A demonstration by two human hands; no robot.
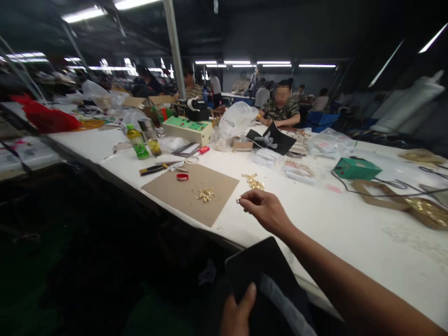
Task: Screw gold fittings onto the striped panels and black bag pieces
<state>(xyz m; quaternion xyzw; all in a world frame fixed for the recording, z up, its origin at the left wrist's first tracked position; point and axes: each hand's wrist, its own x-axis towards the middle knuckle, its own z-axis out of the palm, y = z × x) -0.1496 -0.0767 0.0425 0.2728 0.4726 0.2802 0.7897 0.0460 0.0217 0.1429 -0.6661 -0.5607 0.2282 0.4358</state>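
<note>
Low in the view, my left hand (240, 310) grips a flat black panel (261, 268) by its edge, thumb on top. A grey strip (283, 301) lies across that panel. Over the table's front part, my right hand (264, 210) is closed in a pinch on a small gold metal ring (238, 200), whose exact kind is too small to make out. Just beyond this hand lies a loose group of small gold metal pieces (254, 181). Another pile of gold pieces (206, 194) rests on a brown cardboard sheet (182, 200) to the left.
A red ring (182, 177) and a yellow-black cutter (153, 170) lie by the cardboard. Behind stand a green bottle (137, 142) and a beige machine (187, 129). Plastic bags, a green box (357, 168) with cables and a co-worker (282, 109) are farther off.
</note>
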